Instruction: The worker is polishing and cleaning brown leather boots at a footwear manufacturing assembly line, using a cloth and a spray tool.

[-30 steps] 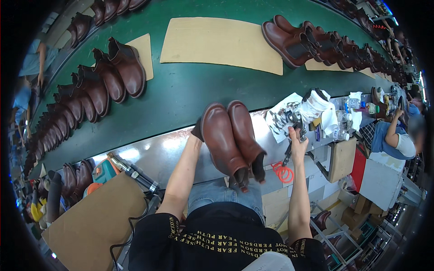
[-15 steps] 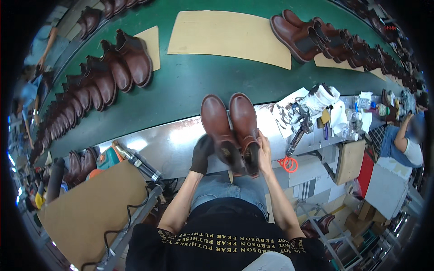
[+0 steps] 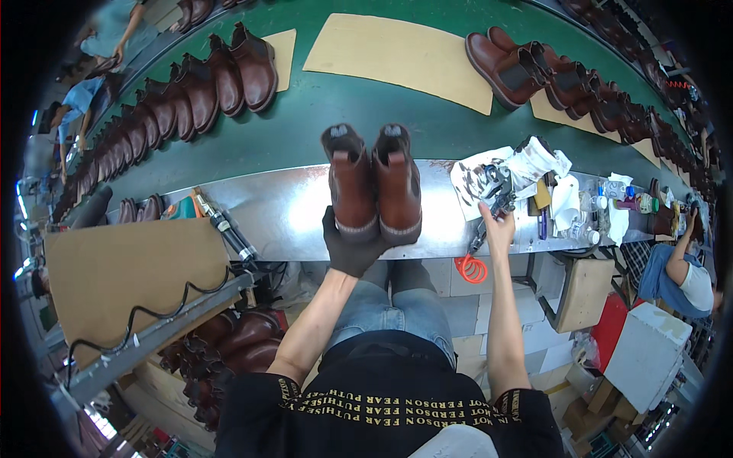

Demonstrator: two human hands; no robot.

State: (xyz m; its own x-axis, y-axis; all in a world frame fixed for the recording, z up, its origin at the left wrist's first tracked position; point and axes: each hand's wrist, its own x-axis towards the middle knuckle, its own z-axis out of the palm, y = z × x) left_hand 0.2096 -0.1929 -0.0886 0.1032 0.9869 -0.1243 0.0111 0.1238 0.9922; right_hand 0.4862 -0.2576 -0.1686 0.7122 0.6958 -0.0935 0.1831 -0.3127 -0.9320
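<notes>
A pair of brown ankle boots (image 3: 354,195) hangs over the edge of the metal bench, heels toward me and dark openings at the far end. My left hand (image 3: 353,248), in a dark glove, is closed under the heels and bears both boots. My right hand (image 3: 498,227) is bare and lies over a dark spray gun (image 3: 500,197), thumb and fingers around its body. The gun rests beside a stained white cloth (image 3: 472,179), and a coiled orange hose (image 3: 471,269) hangs below it.
Rows of brown boots (image 3: 256,72) line the green table (image 3: 252,141) at left and right. A cardboard sheet (image 3: 397,57) lies between them. Bottles (image 3: 588,235) and cloths crowd the bench at right. A cardboard-covered stand (image 3: 137,278) is at lower left. Another person (image 3: 676,271) sits far right.
The boots have turned from toes-away to heels-toward-me. My left hand has moved beneath them. My right hand has left the boots and gone right onto the spray gun.
</notes>
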